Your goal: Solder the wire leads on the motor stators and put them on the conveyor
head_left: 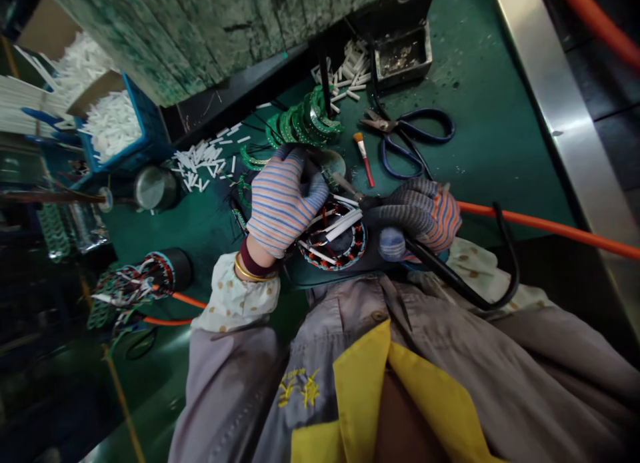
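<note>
A motor stator [359, 246], ringed with orange, black and light blue windings and white sleeves, sits before me. My left hand [283, 200], in a striped glove, is closed at its upper left edge; the dark fingertips curl round something I cannot make out. In my gloved right hand [423, 213] is a soldering iron [369, 202], its tip pointing up and left over the stator's top edge. The iron's black cable [460, 286] loops out below the hand. Just beyond the left fingertips stands a row of green curved circuit boards [300, 120].
Blue-handled cutters [423, 126] and a red brush [365, 160] lie at the upper right. White sleeves fill a blue bin [145, 133] and lie scattered [200, 163]. Another wired stator [165, 273] is at left. An orange hose [540, 226] runs right; a metal edge [565, 96] borders the bench.
</note>
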The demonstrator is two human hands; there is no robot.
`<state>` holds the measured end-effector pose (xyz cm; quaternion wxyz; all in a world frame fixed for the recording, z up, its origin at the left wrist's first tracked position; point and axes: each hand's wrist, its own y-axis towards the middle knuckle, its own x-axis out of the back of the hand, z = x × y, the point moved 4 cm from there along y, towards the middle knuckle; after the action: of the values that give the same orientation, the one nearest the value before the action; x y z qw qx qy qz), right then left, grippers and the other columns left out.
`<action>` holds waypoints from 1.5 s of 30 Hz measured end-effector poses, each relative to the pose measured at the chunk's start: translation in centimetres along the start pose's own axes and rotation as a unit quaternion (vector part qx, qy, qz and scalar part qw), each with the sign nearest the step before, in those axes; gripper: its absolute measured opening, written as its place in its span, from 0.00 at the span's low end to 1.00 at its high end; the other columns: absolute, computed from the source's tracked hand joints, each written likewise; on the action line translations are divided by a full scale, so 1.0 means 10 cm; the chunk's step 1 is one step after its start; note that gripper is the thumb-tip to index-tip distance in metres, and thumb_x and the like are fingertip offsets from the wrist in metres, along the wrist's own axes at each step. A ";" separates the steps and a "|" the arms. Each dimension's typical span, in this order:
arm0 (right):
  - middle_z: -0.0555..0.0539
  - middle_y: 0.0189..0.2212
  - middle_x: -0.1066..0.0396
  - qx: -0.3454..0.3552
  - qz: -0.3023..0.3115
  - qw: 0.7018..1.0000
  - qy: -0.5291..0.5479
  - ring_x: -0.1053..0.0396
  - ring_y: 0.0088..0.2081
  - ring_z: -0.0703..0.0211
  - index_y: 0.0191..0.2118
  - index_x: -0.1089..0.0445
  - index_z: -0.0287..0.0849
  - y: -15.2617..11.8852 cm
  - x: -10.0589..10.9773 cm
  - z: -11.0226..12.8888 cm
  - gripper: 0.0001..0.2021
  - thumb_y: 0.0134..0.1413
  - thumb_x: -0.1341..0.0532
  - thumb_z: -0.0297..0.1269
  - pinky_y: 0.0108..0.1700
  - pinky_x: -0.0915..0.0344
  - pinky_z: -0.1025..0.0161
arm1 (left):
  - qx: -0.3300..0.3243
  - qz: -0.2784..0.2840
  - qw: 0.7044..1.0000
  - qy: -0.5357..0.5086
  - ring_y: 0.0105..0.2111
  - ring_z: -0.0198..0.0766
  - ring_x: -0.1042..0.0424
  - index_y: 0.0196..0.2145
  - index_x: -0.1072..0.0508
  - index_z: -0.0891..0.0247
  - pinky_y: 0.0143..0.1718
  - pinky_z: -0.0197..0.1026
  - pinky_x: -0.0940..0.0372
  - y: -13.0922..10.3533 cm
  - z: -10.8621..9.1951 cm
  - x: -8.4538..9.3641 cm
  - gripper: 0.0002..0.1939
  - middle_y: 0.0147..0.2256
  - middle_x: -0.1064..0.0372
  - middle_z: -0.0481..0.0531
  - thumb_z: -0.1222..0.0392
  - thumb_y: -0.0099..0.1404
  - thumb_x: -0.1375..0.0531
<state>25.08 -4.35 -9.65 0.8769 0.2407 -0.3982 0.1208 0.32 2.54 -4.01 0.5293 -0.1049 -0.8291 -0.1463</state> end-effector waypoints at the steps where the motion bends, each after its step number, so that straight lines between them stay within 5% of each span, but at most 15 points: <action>1: 0.46 0.34 0.17 0.009 -0.014 1.000 -0.005 0.22 0.41 0.45 0.48 0.09 0.60 0.00 0.00 0.01 0.16 0.81 0.36 0.53 0.45 0.26 0.50 | -0.004 -0.005 1.000 0.004 0.54 0.58 0.19 0.47 0.25 0.55 0.62 0.58 0.20 0.00 0.00 -0.01 0.06 0.47 0.21 0.58 0.56 0.78 0.31; 6: 0.48 0.36 0.14 0.031 -0.122 0.989 -0.075 0.20 0.41 0.46 0.53 0.09 0.62 -0.09 0.05 0.25 0.14 0.80 0.36 0.44 0.44 0.27 0.50 | 0.002 -0.028 0.999 0.019 0.49 0.56 0.19 0.44 0.28 0.53 0.58 0.57 0.20 0.00 -0.01 -0.02 0.07 0.42 0.24 0.55 0.54 0.78 0.32; 10: 0.49 0.42 0.10 0.000 -0.199 0.967 -0.159 0.18 0.40 0.50 0.57 0.09 0.63 -0.62 0.43 0.32 0.19 0.73 0.30 0.29 0.43 0.31 0.53 | -0.004 -0.061 0.997 0.037 0.42 0.55 0.21 0.40 0.30 0.51 0.50 0.59 0.21 -0.01 -0.08 0.05 0.08 0.37 0.24 0.54 0.54 0.74 0.33; 13: 0.48 0.41 0.10 -0.098 -0.196 0.942 -0.252 0.19 0.35 0.49 0.57 0.09 0.62 -1.15 0.76 0.16 0.15 0.74 0.30 0.34 0.38 0.35 0.52 | 0.039 -0.057 0.997 0.047 0.39 0.59 0.21 0.36 0.32 0.50 0.46 0.64 0.23 0.04 -0.18 0.13 0.08 0.33 0.26 0.55 0.51 0.71 0.37; 16: 0.48 0.38 0.11 -0.168 -0.129 0.934 -0.287 0.25 0.30 0.52 0.56 0.08 0.58 -1.41 0.95 -0.12 0.15 0.80 0.35 0.42 0.33 0.41 0.53 | 0.129 -0.013 0.989 0.074 0.37 0.64 0.23 0.33 0.32 0.48 0.43 0.67 0.28 0.15 -0.29 0.24 0.10 0.31 0.27 0.56 0.44 0.65 0.37; 18: 0.47 0.44 0.10 -0.172 -0.077 0.943 -0.274 0.24 0.33 0.55 0.59 0.09 0.56 -1.32 1.03 -0.38 0.17 0.83 0.38 0.44 0.36 0.39 0.56 | 0.152 0.027 0.985 0.076 0.37 0.72 0.25 0.30 0.31 0.45 0.40 0.70 0.33 0.25 -0.39 0.29 0.13 0.29 0.32 0.55 0.38 0.60 0.37; 21: 0.47 0.55 0.11 -0.105 0.027 0.954 -0.281 0.24 0.39 0.59 0.66 0.14 0.56 -0.84 1.13 -0.75 0.20 0.85 0.42 0.43 0.40 0.42 0.59 | 0.143 0.028 0.987 0.065 0.31 0.75 0.31 0.26 0.27 0.38 0.34 0.67 0.41 0.35 -0.56 0.36 0.12 0.21 0.42 0.57 0.33 0.55 0.39; 26: 0.45 0.62 0.16 -0.004 0.061 0.960 -0.274 0.22 0.46 0.59 0.77 0.22 0.55 0.24 1.30 -0.90 0.24 0.89 0.47 0.38 0.45 0.40 0.60 | 0.124 -0.015 0.991 0.037 0.24 0.65 0.43 0.20 0.36 0.41 0.34 0.60 0.48 0.37 -0.61 0.48 0.17 0.18 0.45 0.55 0.33 0.53 0.37; 29: 0.44 0.66 0.20 0.024 0.036 0.967 -0.251 0.21 0.52 0.59 0.77 0.23 0.52 0.59 1.32 -0.99 0.23 0.91 0.47 0.40 0.50 0.37 0.62 | 0.078 0.010 0.997 0.007 0.28 0.72 0.34 0.22 0.33 0.39 0.36 0.63 0.44 0.36 -0.46 0.51 0.14 0.21 0.38 0.54 0.37 0.55 0.34; 32: 0.42 0.64 0.19 0.046 0.021 0.977 -0.210 0.21 0.54 0.58 0.75 0.21 0.47 0.56 1.23 -1.11 0.22 0.91 0.45 0.44 0.52 0.35 0.62 | 0.041 0.011 0.999 -0.001 0.36 0.78 0.25 0.27 0.28 0.40 0.38 0.69 0.37 0.31 -0.22 0.48 0.11 0.27 0.30 0.56 0.36 0.58 0.35; 35: 0.41 0.54 0.15 0.065 -0.021 0.985 -0.161 0.20 0.48 0.55 0.70 0.17 0.46 0.28 1.04 -1.01 0.24 0.89 0.44 0.49 0.49 0.32 0.59 | 0.012 0.000 0.999 0.030 0.42 0.73 0.19 0.34 0.26 0.46 0.43 0.70 0.29 0.19 -0.01 0.37 0.15 0.36 0.23 0.60 0.36 0.70 0.37; 40: 0.44 0.45 0.13 -0.014 -0.152 0.972 -0.178 0.22 0.39 0.50 0.60 0.10 0.50 -0.01 0.76 -0.53 0.23 0.83 0.41 0.53 0.40 0.36 0.54 | -0.069 0.017 0.996 -0.046 0.51 0.59 0.16 0.42 0.18 0.51 0.56 0.58 0.22 0.09 0.16 0.22 0.16 0.46 0.15 0.59 0.42 0.83 0.38; 45: 0.44 0.44 0.11 0.024 -0.196 0.970 -0.140 0.21 0.37 0.48 0.54 0.09 0.52 0.14 0.38 0.03 0.26 0.82 0.43 0.59 0.37 0.42 0.52 | -0.095 0.131 0.986 -0.038 0.53 0.56 0.15 0.51 0.12 0.52 0.58 0.53 0.20 0.17 0.17 0.25 0.07 0.53 0.15 0.57 0.53 0.81 0.30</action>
<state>26.76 -3.23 -6.15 0.8132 0.3493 -0.4589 -0.0785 -1.64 4.78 -2.21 0.4996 -0.2675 -0.8102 -0.1498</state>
